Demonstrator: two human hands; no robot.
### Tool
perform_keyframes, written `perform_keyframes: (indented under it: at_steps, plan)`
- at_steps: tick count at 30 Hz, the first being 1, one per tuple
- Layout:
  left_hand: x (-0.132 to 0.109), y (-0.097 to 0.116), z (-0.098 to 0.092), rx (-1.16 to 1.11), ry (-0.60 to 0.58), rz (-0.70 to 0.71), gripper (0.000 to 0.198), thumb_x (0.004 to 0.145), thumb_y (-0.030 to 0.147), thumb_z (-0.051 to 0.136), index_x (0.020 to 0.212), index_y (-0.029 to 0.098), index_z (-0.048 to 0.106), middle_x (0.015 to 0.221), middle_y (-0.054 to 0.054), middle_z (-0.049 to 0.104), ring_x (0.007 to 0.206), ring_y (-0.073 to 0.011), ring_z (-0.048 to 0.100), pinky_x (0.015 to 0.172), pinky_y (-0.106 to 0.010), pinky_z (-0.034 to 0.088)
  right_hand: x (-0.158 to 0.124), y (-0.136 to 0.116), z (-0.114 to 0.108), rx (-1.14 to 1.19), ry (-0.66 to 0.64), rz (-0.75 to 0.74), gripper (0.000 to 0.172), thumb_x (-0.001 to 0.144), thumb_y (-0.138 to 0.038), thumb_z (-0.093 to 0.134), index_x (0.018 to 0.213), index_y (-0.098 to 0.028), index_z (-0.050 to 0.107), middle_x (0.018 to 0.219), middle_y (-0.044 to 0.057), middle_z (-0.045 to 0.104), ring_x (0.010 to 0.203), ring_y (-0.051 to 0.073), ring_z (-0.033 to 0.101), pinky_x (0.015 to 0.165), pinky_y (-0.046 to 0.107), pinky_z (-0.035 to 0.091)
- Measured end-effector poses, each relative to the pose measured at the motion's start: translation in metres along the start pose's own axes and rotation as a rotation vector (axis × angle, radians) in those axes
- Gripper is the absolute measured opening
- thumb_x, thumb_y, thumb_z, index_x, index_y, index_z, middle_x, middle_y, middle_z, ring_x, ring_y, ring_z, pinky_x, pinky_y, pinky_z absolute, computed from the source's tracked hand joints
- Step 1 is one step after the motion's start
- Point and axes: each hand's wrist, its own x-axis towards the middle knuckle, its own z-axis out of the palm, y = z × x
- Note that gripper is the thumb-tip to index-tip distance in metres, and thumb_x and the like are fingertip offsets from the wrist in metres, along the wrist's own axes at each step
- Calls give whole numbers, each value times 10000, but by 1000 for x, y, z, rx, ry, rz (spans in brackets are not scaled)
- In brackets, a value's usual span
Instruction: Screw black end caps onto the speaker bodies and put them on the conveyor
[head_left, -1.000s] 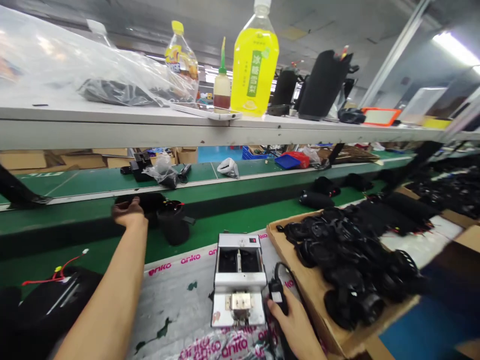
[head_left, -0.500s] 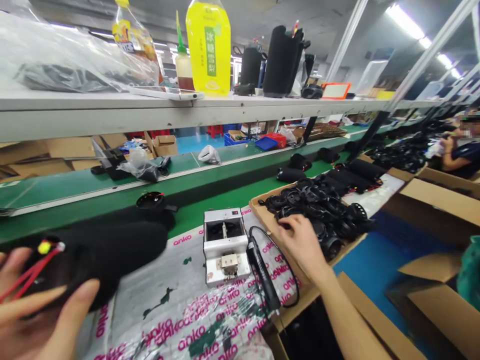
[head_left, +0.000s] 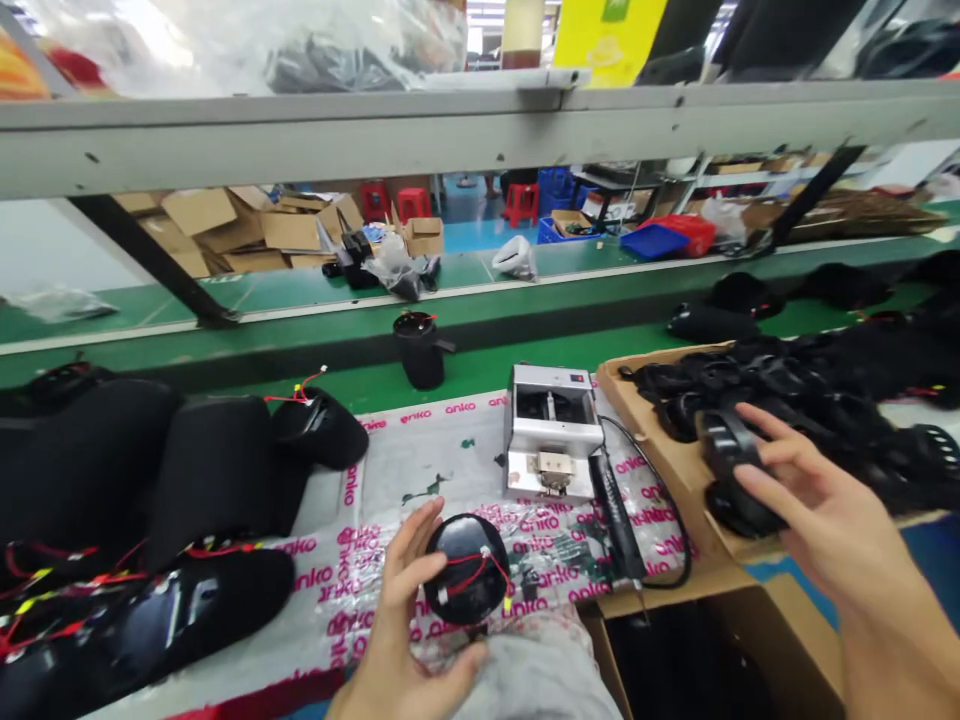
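The left hand [head_left: 401,630] curves with its fingers spread around the edge of a round black cap [head_left: 469,570] trailing red wires, held above a printed plastic sheet [head_left: 427,440]. The right hand [head_left: 817,510], partly closed, grips a black ribbed plastic part [head_left: 727,470] just above a cardboard tray [head_left: 660,450] piled with similar parts.
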Motion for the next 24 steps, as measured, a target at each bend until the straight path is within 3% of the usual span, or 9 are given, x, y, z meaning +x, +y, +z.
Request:
perform_keyframes:
  at_steps: [3,6,8,11,15,17,20,24]
  plan:
    - [-20,-11,24,-16,216,-161,931,890,405,925,1658,299,408,1689,-214,428,1585,-440,506,1256,-642,519,-43,-30,21,210,-374,45,401,863,-563,852,791,-259,600,1676,80,618,1490,372,656,1202,532,575]
    - [-22,-15,30,39,259,-266,825,886,445,919,1580,270,510,1513,-169,558,1484,-391,582,1227,-555,551,-82,-40,55,189,-786,139,267,951,-469,805,873,-262,656,1634,114,653,1536,350,616,1204,533,577]
    - [-14,-11,23,28,219,-254,728,911,393,882,1534,275,524,1476,-152,579,1442,-360,613,1203,-515,567,-102,-32,81,35,-892,94,158,995,-398,749,946,-264,679,1683,112,598,1562,338,588,1197,528,586]
    - [5,3,3,87,75,-229,628,925,277,820,1484,289,533,1503,-159,559,1453,-364,601,1174,-527,577,-126,-12,116,-79,-870,-57,71,1013,-260,629,990,-251,696,1766,135,474,1613,368,519,1245,588,529]
    - [29,24,-19,395,-89,-217,493,862,254,869,1299,289,643,1399,-133,540,1333,-381,632,1073,-547,603,-140,3,138,-44,-782,-77,87,894,-231,735,968,-237,691,1779,180,424,1662,451,413,1312,694,399]
    - [40,31,-24,495,-102,-165,400,862,260,884,1202,273,673,1273,-107,558,1211,-354,653,994,-505,607,-140,2,138,6,-735,-50,136,855,-254,796,897,-236,667,1711,181,511,1617,469,468,1305,706,397]
    - [58,39,-26,520,-152,-63,166,928,203,823,978,248,671,1089,-66,608,1019,-293,649,872,-420,556,-136,-7,134,151,-654,34,236,924,-381,795,854,-240,620,1619,159,604,1542,431,568,1268,640,472]
    - [79,45,-27,378,-255,1,191,986,173,795,913,238,632,947,-21,699,915,-243,664,831,-372,510,-136,-29,135,458,-525,145,380,1084,-635,479,1199,-296,607,1438,133,736,1330,340,740,1098,501,631]
